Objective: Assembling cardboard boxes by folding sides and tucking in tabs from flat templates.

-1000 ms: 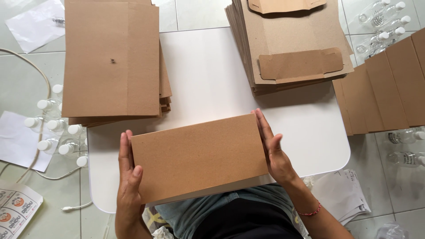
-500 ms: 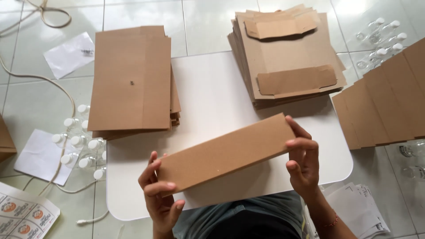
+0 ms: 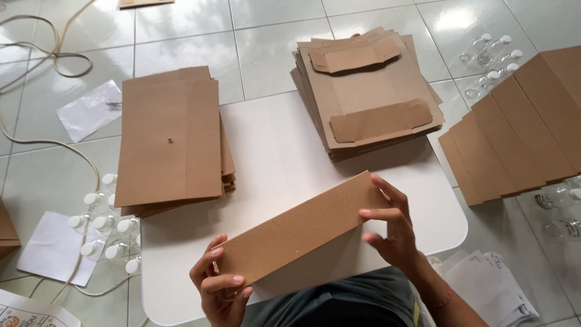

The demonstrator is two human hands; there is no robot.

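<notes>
Head cam: we're mid-fold, left hand [image 3: 221,287] and right hand [image 3: 393,227] gripping the brown cardboard box [image 3: 302,230]; next probably squaring it.

We see matt brown cardboard [image 3: 302,229] — slightly grainy; the table [image 3: 272,151] smooth white, the floor tiles [image 3: 272,36] glossy, the bottles [image 3: 100,224] clear plastic, white-capped.

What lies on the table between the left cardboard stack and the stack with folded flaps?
Only bare white table separates the left cardboard stack from the flapped stack, as the head view shows.
</notes>
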